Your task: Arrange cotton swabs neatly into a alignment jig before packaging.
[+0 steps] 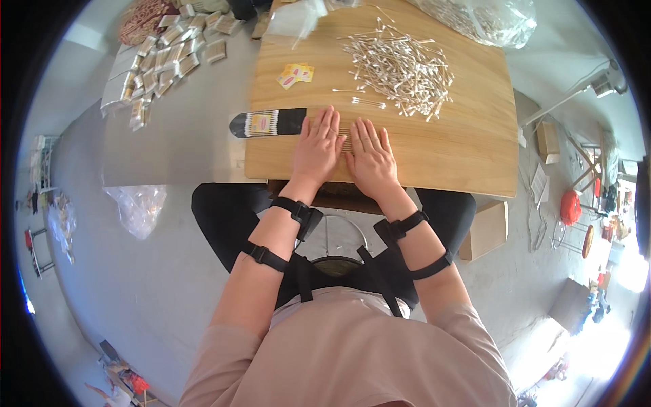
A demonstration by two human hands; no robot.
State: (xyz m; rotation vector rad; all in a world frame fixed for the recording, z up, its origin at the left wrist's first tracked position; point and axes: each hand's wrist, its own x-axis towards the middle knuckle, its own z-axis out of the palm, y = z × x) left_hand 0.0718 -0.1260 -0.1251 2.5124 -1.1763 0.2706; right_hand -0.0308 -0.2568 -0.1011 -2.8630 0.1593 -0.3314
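Observation:
My left hand (317,147) and my right hand (371,157) lie flat, fingers stretched out, near the front edge of the wooden table. Between them shows a row of cotton swabs (346,141), its thin brown sticks side by side and its ends hidden by the hands. Just left of my left hand is a black strip (291,122), holding a row of white-tipped swabs with a yellow label (262,123). Beyond the hands, a few loose swabs (368,103) lie apart from a large heap of cotton swabs (400,68).
Small yellow cards (296,74) sit left of the heap. Clear plastic bags (295,24) lie at the back, with a big swab-filled bag (478,17) at the back right. Many packed swab bundles (169,61) are piled on the grey surface (176,149) at the left.

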